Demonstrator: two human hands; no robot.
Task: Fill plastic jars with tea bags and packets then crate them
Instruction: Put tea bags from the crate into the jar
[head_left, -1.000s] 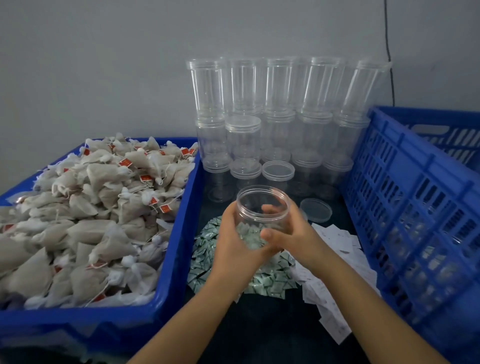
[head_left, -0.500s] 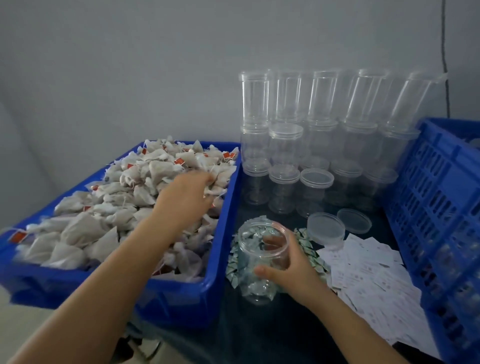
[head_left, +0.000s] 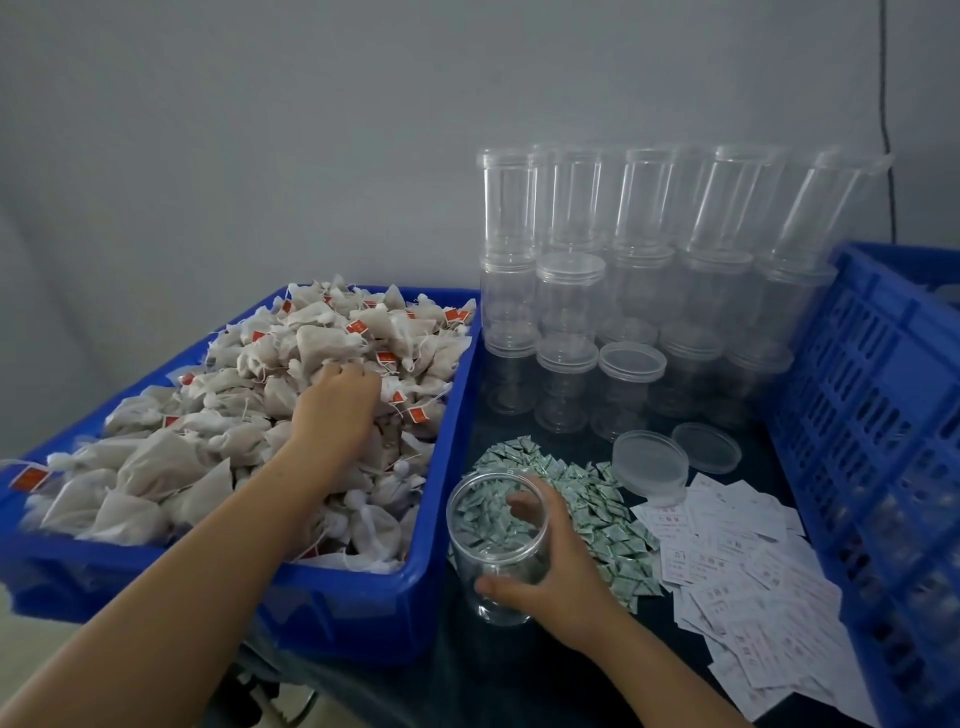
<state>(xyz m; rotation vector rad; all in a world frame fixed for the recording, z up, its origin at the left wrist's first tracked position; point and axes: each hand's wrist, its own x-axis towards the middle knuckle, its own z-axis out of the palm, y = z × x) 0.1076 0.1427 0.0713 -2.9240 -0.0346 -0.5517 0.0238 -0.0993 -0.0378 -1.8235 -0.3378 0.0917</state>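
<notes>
An open clear plastic jar (head_left: 496, 540) stands on the dark table, and my right hand (head_left: 550, 561) grips its side, thumb in front and fingers behind. My left hand (head_left: 340, 400) reaches into the blue bin (head_left: 363, 597) on the left, its fingers curled down into the heap of white tea bags (head_left: 249, 415) with red tags. Whether it holds a bag is hidden by the hand. Small green packets (head_left: 587, 499) lie in a pile behind the jar.
Several empty clear jars (head_left: 623, 291) are stacked at the back against the wall. Two loose lids (head_left: 649, 462) lie near them. White paper slips (head_left: 748, 587) spread to the right. A blue slotted crate (head_left: 872, 415) fills the right side.
My left hand left the jar and went into the tea-bag bin, then sank deeper into the heap. My right hand set the jar down on the table and keeps hold of it.
</notes>
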